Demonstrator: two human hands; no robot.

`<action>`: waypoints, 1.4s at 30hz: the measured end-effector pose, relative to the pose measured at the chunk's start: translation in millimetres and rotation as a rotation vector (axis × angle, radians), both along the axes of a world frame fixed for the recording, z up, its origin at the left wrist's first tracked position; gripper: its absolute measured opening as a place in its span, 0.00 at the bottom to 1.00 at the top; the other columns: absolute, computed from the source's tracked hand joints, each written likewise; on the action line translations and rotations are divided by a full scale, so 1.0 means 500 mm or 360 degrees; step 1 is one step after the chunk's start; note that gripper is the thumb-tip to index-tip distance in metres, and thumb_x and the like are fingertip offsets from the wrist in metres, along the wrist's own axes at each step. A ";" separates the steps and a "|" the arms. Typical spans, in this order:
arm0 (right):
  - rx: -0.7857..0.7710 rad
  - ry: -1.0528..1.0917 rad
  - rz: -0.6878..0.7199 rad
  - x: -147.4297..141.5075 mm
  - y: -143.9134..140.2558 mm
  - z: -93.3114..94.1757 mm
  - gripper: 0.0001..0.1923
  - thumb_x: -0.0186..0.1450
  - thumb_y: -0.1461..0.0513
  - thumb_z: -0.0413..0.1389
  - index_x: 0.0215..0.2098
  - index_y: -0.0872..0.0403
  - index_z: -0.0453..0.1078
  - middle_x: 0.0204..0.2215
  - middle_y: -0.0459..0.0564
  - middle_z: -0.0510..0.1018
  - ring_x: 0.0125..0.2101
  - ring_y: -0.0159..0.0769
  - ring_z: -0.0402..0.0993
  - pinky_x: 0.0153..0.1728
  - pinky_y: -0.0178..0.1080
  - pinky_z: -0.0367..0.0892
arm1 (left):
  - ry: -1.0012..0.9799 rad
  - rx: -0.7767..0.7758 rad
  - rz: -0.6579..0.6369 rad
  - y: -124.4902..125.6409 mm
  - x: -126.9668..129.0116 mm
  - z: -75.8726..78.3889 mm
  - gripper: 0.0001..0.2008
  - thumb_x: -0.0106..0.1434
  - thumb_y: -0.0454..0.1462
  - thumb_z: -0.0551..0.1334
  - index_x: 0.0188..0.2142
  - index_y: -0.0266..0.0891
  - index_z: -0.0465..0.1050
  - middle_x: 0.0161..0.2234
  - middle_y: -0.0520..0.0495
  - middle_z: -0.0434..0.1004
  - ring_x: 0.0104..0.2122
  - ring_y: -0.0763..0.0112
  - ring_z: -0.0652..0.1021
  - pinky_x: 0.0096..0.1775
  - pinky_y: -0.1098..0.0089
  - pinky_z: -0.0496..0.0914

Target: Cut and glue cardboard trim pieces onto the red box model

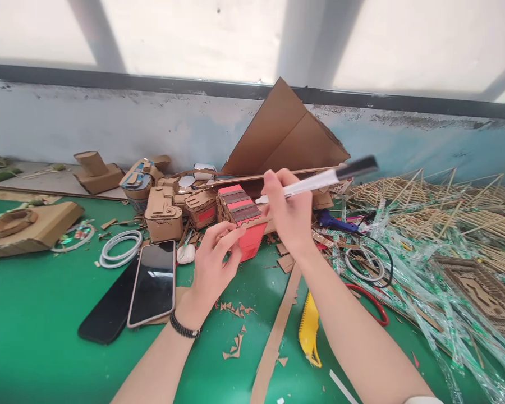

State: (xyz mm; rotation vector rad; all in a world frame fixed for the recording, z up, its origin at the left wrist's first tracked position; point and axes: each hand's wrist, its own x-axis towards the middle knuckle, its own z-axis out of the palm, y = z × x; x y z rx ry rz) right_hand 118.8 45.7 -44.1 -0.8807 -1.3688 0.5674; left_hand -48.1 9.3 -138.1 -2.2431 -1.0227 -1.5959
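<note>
- Head view: your left hand (212,264) is closed on the small red and brown cardboard box (240,219), fingers pinching its near side. The box sits low over the green table mat (37,314), in the middle of the mess.
- Your right hand (289,216) is wrapped tight around a white marker pen with a black end (320,180). Its tip points at the top of the box. I think the tip touches the box, but your fingers hide that spot.
- Just left of the box lie two dark phones (151,283) and a white cable loop (120,249). A yellow knife (309,331) and a long brown cardboard strip (278,331) lie under your right arm.
- The box is thin card. If you push hard with the pen, it could bend or slip from your fingers.
- Your right arm is near the knife, so lowering it could bump the knife.
</note>
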 end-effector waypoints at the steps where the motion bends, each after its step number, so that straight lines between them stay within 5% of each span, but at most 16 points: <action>1: 0.0072 0.0027 -0.0035 0.008 -0.005 0.009 0.20 0.75 0.48 0.56 0.29 0.50 0.67 0.24 0.41 0.69 0.19 0.27 0.65 0.18 0.32 0.64 | 0.0008 -0.0001 0.0000 0.002 -0.001 -0.001 0.23 0.68 0.22 0.62 0.57 0.44 0.72 0.52 0.41 0.75 0.45 0.68 0.81 0.48 0.67 0.78; 6: 0.0496 -0.0187 -0.0448 0.051 -0.038 0.057 0.12 0.74 0.51 0.61 0.41 0.50 0.78 0.41 0.50 0.77 0.29 0.31 0.74 0.22 0.34 0.72 | -0.0198 0.0065 -0.0025 -0.007 -0.005 0.010 0.19 0.71 0.26 0.61 0.57 0.44 0.70 0.51 0.42 0.77 0.39 0.71 0.81 0.43 0.69 0.78; 9: 0.0649 -0.0506 -0.0725 0.055 -0.060 0.059 0.13 0.76 0.55 0.58 0.54 0.49 0.78 0.46 0.53 0.78 0.34 0.34 0.78 0.30 0.35 0.75 | -0.0449 -0.0067 -0.0276 -0.054 0.015 0.041 0.07 0.77 0.34 0.58 0.52 0.43 0.71 0.46 0.44 0.79 0.37 0.72 0.80 0.40 0.71 0.76; 12: 0.0699 -0.0823 -0.0830 0.039 -0.085 0.025 0.15 0.79 0.58 0.54 0.59 0.50 0.75 0.31 0.45 0.81 0.27 0.29 0.76 0.31 0.32 0.69 | -0.0592 -0.0871 -0.0846 -0.129 0.064 0.079 0.20 0.81 0.50 0.47 0.50 0.42 0.72 0.35 0.47 0.81 0.32 0.72 0.79 0.34 0.72 0.73; 15: 0.0724 -0.0963 -0.0936 0.027 -0.106 -0.021 0.10 0.78 0.57 0.54 0.48 0.52 0.77 0.20 0.39 0.74 0.18 0.25 0.68 0.24 0.31 0.58 | -0.0898 -0.1682 -0.1216 -0.196 0.116 0.098 0.25 0.77 0.59 0.51 0.44 0.40 0.68 0.29 0.48 0.80 0.24 0.73 0.74 0.25 0.75 0.67; 18: 0.0484 -0.0745 -0.0919 0.043 -0.112 -0.039 0.14 0.77 0.52 0.53 0.40 0.51 0.73 0.19 0.40 0.73 0.18 0.27 0.66 0.24 0.32 0.59 | -0.1262 -0.2091 -0.1503 -0.232 0.139 0.090 0.26 0.76 0.61 0.51 0.36 0.42 0.62 0.16 0.55 0.69 0.15 0.76 0.67 0.22 0.76 0.63; 20: 0.0137 -0.0321 -0.0704 0.070 -0.110 -0.031 0.16 0.77 0.47 0.52 0.42 0.49 0.69 0.21 0.40 0.74 0.19 0.29 0.67 0.23 0.32 0.62 | -0.1283 -0.2211 -0.1763 -0.242 0.135 0.081 0.28 0.74 0.63 0.51 0.35 0.43 0.62 0.16 0.54 0.69 0.14 0.75 0.66 0.21 0.75 0.63; 22: -0.0078 0.0127 -0.0265 0.096 -0.109 -0.017 0.19 0.74 0.41 0.54 0.47 0.46 0.67 0.23 0.38 0.71 0.18 0.30 0.65 0.20 0.33 0.62 | -0.1195 -0.2221 -0.1672 -0.243 0.121 0.075 0.27 0.73 0.63 0.55 0.36 0.42 0.64 0.21 0.50 0.75 0.17 0.74 0.71 0.23 0.74 0.67; 24: -0.0197 0.0454 0.0142 0.111 -0.115 -0.009 0.19 0.71 0.41 0.60 0.46 0.42 0.64 0.22 0.34 0.64 0.17 0.30 0.58 0.19 0.32 0.63 | -0.1099 -0.2081 -0.1276 -0.233 0.103 0.076 0.25 0.70 0.60 0.62 0.38 0.40 0.70 0.26 0.49 0.77 0.23 0.74 0.74 0.27 0.75 0.70; 29: -0.0381 0.0596 0.0621 0.099 -0.147 -0.033 0.19 0.64 0.50 0.71 0.30 0.49 0.67 0.16 0.34 0.58 0.16 0.25 0.52 0.16 0.29 0.57 | -0.0955 -0.1843 -0.0721 -0.189 0.068 0.087 0.17 0.66 0.51 0.69 0.42 0.41 0.79 0.30 0.51 0.76 0.25 0.74 0.75 0.28 0.74 0.74; 35: -0.0505 0.0710 0.0689 0.088 -0.148 -0.059 0.25 0.62 0.50 0.71 0.21 0.51 0.64 0.13 0.35 0.57 0.14 0.24 0.53 0.13 0.28 0.54 | -0.0904 -0.1719 -0.0645 -0.170 0.058 0.085 0.12 0.66 0.46 0.69 0.43 0.42 0.82 0.29 0.52 0.75 0.22 0.75 0.75 0.26 0.74 0.75; 42: -0.0581 0.0485 0.0608 0.094 -0.142 -0.084 0.23 0.63 0.48 0.69 0.22 0.51 0.65 0.14 0.35 0.61 0.13 0.24 0.55 0.14 0.30 0.55 | -0.0704 -0.1540 -0.0574 -0.161 0.060 0.068 0.12 0.67 0.45 0.69 0.45 0.42 0.83 0.34 0.48 0.78 0.25 0.73 0.75 0.25 0.74 0.75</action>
